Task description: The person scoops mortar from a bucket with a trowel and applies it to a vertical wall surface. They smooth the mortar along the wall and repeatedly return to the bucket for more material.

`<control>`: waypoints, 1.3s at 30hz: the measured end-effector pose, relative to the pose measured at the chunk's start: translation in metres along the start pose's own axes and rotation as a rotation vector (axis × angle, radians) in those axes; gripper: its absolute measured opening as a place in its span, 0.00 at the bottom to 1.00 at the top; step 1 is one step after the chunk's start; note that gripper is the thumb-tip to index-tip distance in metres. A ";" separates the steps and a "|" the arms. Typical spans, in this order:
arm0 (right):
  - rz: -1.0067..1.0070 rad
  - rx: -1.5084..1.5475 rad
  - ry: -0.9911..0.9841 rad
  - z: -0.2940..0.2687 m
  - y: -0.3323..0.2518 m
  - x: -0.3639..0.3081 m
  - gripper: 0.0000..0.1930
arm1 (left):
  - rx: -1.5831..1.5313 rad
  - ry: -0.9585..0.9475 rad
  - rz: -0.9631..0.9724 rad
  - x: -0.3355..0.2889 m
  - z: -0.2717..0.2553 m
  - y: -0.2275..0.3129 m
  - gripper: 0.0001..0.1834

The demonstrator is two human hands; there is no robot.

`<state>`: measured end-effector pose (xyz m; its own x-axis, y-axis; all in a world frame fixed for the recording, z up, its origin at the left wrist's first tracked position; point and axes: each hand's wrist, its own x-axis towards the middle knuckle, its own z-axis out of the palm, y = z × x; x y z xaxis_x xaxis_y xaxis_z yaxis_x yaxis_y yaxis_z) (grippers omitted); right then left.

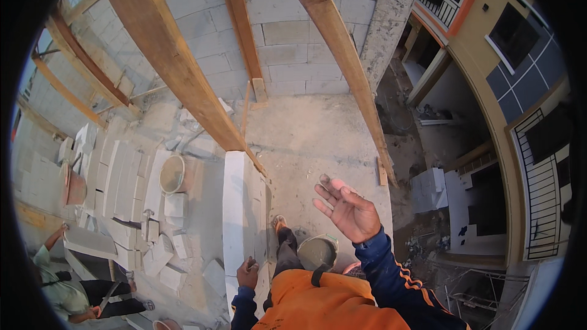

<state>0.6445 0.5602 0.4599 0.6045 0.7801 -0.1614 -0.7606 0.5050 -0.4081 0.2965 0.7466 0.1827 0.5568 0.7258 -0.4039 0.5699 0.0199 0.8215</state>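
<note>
My right hand (350, 209) is raised in front of me, its palm turned up and its fingers apart, with nothing in it. Greyish dust coats the fingers. My left hand (247, 274) is beside the white block wall (235, 208), fingers curled; whatever they may hold is hidden. Close to my legs stands a bucket (319, 253) with grey material inside, partly covered by my orange top. One sandalled foot (279, 223) shows on the dusty concrete floor, near the base of the wall.
Slanting wooden beams (165, 55) rise ahead. Past the floor's right edge lies a drop toward neighbouring buildings. Lower left, a person (67, 293) holds a handsaw (107, 298) and touches a pale block (89, 242). White blocks (119, 186) and another bucket (172, 174) stand nearby.
</note>
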 end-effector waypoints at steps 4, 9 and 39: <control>-0.157 -0.104 0.060 0.053 -0.002 0.050 0.15 | 0.017 -0.069 0.083 0.084 -0.032 0.024 0.24; -0.408 -0.305 0.084 0.104 0.000 0.080 0.16 | -0.036 -0.064 0.105 0.179 -0.081 0.046 0.25; 0.873 -1.051 0.229 -0.204 0.189 0.523 0.32 | -0.175 0.241 -0.034 0.373 -0.065 0.086 0.24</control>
<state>0.8655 0.9883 0.1154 0.1327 0.5668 -0.8131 -0.4373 -0.7027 -0.5612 0.5133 1.0639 0.1288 0.3679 0.8645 -0.3424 0.4616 0.1499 0.8744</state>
